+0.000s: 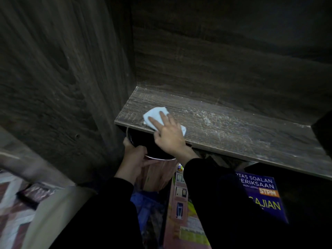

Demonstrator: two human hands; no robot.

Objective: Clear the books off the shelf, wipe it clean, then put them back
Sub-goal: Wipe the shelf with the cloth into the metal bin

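Observation:
The dark wooden shelf (233,126) carries no books; pale dust streaks cover its middle and right part. My right hand (168,135) lies flat on a white cloth (154,115) at the shelf's front left edge, fingers spread over it. Just below that edge my left hand (134,159) grips the rim of a round bin (152,150) with a dark inside and a coppery wall. Down on the right lie a purple book (264,194) with white and orange lettering and a pinkish book (183,221).
A tall wooden side panel (62,78) closes the shelf on the left, a back panel (224,60) behind. Blue material (149,203) lies on the floor under the bin. A patterned rug (14,209) shows at lower left.

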